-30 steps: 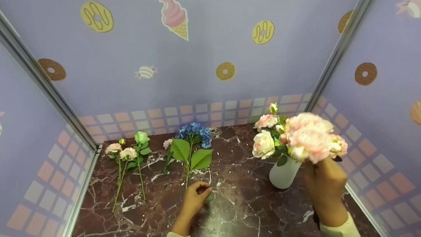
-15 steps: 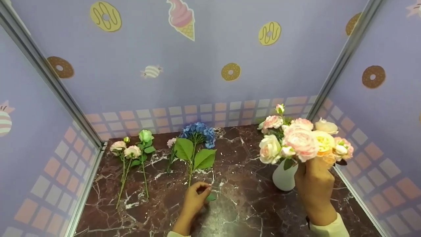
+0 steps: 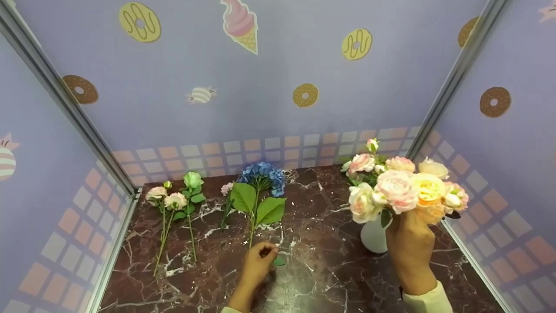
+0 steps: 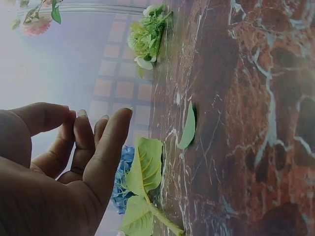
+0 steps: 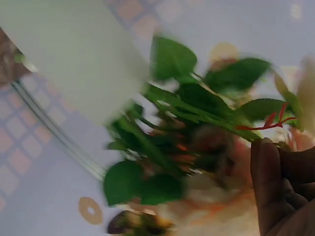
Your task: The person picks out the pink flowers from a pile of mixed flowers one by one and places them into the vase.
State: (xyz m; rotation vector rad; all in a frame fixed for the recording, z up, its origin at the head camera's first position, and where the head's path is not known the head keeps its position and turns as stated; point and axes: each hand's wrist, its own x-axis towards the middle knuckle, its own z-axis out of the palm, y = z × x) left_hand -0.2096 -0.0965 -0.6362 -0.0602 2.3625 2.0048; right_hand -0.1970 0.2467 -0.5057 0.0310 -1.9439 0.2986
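My right hand is raised in front of the white vase, just under a cluster of pink roses and a yellow rose. In the right wrist view its thumb and fingers pinch a thin green rose stem, which runs toward the blurred vase mouth. Which bloom tops that stem I cannot tell. My left hand hangs loosely curled over the table, thumb tip near the fingertips and nothing in between. Beside it a loose green leaf lies on the marble.
A blue hydrangea with broad leaves lies mid-table, a small pink flower at its left. Farther left lie pale pink flowers and a green rose. Greenery lies near the back wall. Patterned panels enclose three sides.
My right hand has moved left with the roses, closer in front of the vase, and now nearly stays put. The head view has shifted slightly. My left hand stays where it was.
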